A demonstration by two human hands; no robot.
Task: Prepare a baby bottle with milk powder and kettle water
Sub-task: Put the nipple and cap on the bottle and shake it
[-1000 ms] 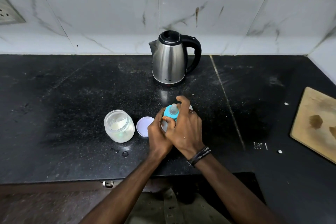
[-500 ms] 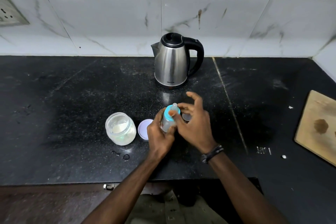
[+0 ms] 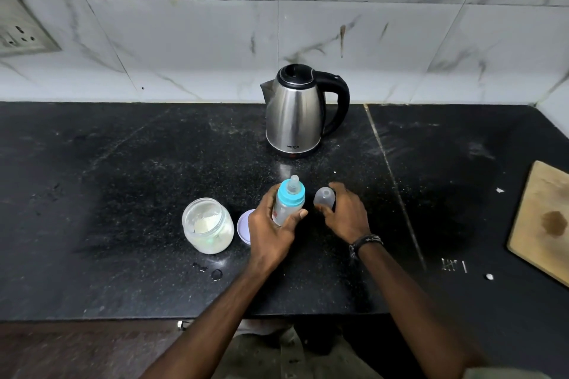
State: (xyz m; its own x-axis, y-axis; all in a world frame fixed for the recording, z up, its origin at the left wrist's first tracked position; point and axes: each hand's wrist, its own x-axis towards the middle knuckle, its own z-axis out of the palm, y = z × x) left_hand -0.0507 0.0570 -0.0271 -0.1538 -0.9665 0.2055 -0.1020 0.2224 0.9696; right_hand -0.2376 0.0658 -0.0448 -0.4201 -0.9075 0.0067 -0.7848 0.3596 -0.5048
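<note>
Head view: my left hand (image 3: 271, 234) wraps the clear baby bottle with blue collar (image 3: 288, 201), steadying it upright at the worktop's (image 3: 123, 163) centre; my right hand (image 3: 346, 212), at its 3 o'clock, pinches the clear dome cap (image 3: 324, 196), likely to cover the teat.

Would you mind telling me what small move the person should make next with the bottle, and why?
Probably lift the clear cap with the right hand and press it over the teat. The left hand grips the baby bottle upright, its blue collar and teat already on and uncovered, while the right hand's fingers curl round the cap just beside it.
</note>
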